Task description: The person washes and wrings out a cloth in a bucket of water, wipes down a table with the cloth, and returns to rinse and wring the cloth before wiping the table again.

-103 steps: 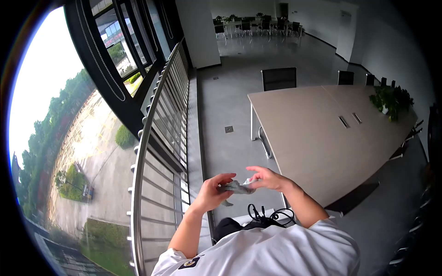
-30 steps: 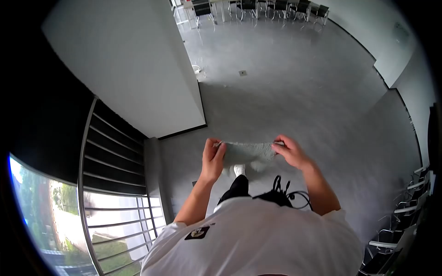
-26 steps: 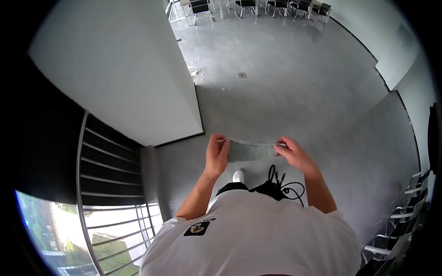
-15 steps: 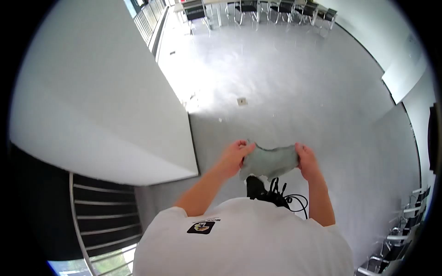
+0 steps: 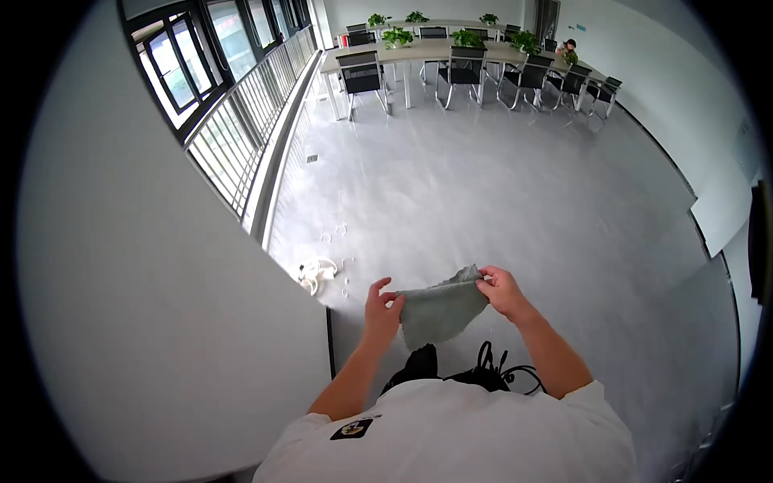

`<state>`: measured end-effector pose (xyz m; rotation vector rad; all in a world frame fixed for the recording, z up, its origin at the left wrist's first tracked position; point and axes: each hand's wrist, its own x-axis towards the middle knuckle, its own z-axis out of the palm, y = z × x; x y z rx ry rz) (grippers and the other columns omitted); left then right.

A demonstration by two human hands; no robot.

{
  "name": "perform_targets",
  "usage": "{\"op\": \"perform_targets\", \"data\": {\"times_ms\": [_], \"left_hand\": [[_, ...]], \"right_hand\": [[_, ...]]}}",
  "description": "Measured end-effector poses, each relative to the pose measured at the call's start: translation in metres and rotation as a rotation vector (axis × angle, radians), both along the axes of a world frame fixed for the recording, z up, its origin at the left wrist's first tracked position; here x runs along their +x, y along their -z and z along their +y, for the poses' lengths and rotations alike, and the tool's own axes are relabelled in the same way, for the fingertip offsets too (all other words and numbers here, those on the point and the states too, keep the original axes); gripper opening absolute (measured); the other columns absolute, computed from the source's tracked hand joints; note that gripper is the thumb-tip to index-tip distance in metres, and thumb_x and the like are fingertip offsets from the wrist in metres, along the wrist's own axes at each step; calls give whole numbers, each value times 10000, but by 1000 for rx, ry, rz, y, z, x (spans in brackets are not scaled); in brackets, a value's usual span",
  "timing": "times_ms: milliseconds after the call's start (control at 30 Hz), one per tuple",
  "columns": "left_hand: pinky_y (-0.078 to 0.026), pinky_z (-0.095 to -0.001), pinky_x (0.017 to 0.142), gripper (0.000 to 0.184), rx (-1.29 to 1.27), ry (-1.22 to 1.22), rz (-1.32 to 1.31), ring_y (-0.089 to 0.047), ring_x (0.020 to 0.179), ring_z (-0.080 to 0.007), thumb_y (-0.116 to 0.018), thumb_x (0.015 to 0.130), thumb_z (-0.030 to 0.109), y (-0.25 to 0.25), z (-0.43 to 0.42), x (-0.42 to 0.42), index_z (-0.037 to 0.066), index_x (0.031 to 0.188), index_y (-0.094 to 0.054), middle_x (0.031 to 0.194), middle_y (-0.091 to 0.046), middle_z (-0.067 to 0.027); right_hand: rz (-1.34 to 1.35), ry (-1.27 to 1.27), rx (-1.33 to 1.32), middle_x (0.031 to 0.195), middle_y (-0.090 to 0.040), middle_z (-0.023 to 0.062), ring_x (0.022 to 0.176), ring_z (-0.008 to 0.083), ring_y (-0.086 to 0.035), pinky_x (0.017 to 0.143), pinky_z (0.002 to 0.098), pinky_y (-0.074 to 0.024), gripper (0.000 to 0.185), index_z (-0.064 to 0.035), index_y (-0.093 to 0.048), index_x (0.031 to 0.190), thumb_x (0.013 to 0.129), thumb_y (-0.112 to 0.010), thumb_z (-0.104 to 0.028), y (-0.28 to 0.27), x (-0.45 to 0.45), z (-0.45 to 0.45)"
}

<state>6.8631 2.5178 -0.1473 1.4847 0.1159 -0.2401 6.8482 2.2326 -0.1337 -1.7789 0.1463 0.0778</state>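
A grey-green cloth with uneven edges hangs stretched between my two hands in front of my body. My left hand pinches its left upper corner, with one finger raised off the fabric. At the opposite corner, my right hand grips the cloth between thumb and fingers. The top edge is folded over near the right hand, and the lower edge hangs free above my feet.
A large white wall or partition stands close on my left. White cords or a bundle lie on the floor beside it. Farther off are black chairs, long tables with potted plants, and a seated person.
My view has tilted up, bringing the tables and windows into sight. The cloth has turned, its right end now higher and its left end hanging lower. Both hands still hold it.
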Motion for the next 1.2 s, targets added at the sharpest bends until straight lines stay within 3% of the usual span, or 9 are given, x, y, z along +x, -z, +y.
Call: {"op": "perform_targets", "data": {"times_ms": [233, 433, 567, 667, 767, 900, 933, 1067, 1200], "left_hand": [[-509, -314, 677, 498, 65, 53, 136, -612, 843, -174, -729, 824, 137, 14, -70, 230, 64, 1278, -539, 1048, -642, -106], [-537, -339, 785, 677, 119, 194, 260, -629, 1022, -228, -822, 740, 95, 6, -122, 407, 40, 1332, -497, 1314, -518, -178], [-494, -336, 812, 649, 247, 417, 62, -639, 959, -187, -799, 744, 71, 6, -136, 544, 53, 1335, -530, 1274, -573, -171], [-471, -282, 728, 554, 205, 489, 105, -609, 830, -136, -790, 750, 73, 21, -142, 642, 63, 1269, -596, 863, -687, -58], [-468, -266, 723, 485, 382, 467, 18, -599, 799, -126, -783, 757, 74, -9, -151, 728, 97, 1220, -640, 821, -663, -45], [-501, -316, 790, 484, 533, 429, -312, -618, 901, -190, -813, 668, 117, 0, -140, 816, 96, 1135, -687, 1024, -634, -104], [-512, -340, 820, 434, 518, 413, -344, -619, 971, -218, -810, 641, 142, 7, -138, 841, 78, 1060, -715, 1134, -605, -113], [-510, -340, 854, 297, 543, 465, -127, -634, 1028, -246, -778, 702, 157, 45, -146, 965, 51, 976, -737, 1211, -628, -134], [-511, -341, 863, 230, 625, 447, -276, -649, 1017, -263, -701, 801, 164, 51, -162, 1101, 39, 991, -735, 1233, -628, -155]], "right_hand": [[12, 139, -277, 1055, -642, 169, 821, 221, -638, 726, 343, -503, 469, 26, -513, 1258, 874, -648, -208, 5, 216, -65], [223, 182, -27, 1043, -623, 107, 888, 180, -598, 794, 312, -481, 559, -24, -487, 1355, 883, -687, -248, 0, 372, -114], [314, -111, 31, 982, -620, 60, 933, 157, -574, 819, 312, -466, 577, -40, -536, 1320, 821, -761, -222, 18, 505, -138], [287, -319, -40, 970, -630, 46, 958, 151, -570, 829, 313, -464, 549, -61, -601, 1250, 764, -809, -212, 33, 621, -148], [191, -504, -163, 974, -640, 45, 953, 166, -582, 834, 312, -464, 509, -81, -649, 1172, 715, -828, -217, 19, 739, -148], [249, -803, -501, 1041, -640, 115, 1029, 232, -576, 859, 347, -464, 504, -82, -657, 1104, 655, -817, -248, -22, 857, -120], [47, -823, -609, 1023, -645, 137, 989, 243, -600, 818, 358, -478, 464, -83, -666, 1075, 668, -797, -261, -24, 880, -118], [129, -828, -610, 835, -659, 119, 790, 249, -626, 714, 351, -487, 338, -60, -699, 1007, 730, -745, -247, 7, 1017, -130], [240, -736, -615, 921, -691, 122, 860, 224, -633, 754, 347, -491, 296, -30, -701, 982, 791, -731, -254, 20, 1140, -153]]}}
